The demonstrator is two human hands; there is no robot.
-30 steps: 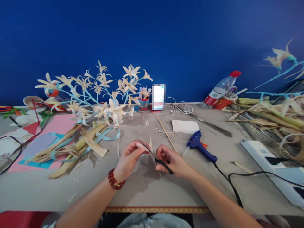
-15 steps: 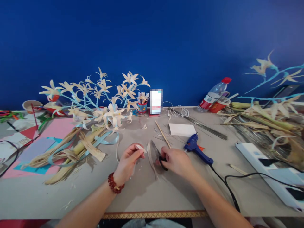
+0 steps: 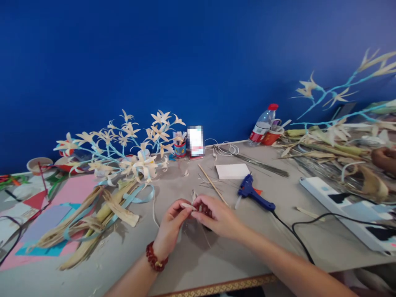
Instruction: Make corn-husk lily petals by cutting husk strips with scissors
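Observation:
My left hand (image 3: 177,218), with a red bead bracelet at the wrist, pinches a small pale petal cut from dried husk (image 3: 187,206). The fingertips of my right hand (image 3: 213,214) are closed on the same petal from the other side, so the hands meet over the table. Behind and below them lie thin pale husk strips (image 3: 194,194), partly covered. Something dark shows beneath my right hand; whether it is the scissors I cannot tell. A thin wooden stick (image 3: 213,185) lies just beyond my right hand, and a blue glue gun (image 3: 256,196) is to its right.
Husk flowers on blue stems (image 3: 123,144) spread at left, above husk bundles (image 3: 89,222) and coloured paper (image 3: 74,192). A white box (image 3: 232,171), bottle (image 3: 261,126) and phone (image 3: 195,140) stand farther back. At right are a power strip (image 3: 334,210), cables and another person's hand (image 3: 385,161).
My right hand has moved left to meet my left hand at the petal. The scissors it held no longer show clearly. The view has shifted, and another person's hand appears at right.

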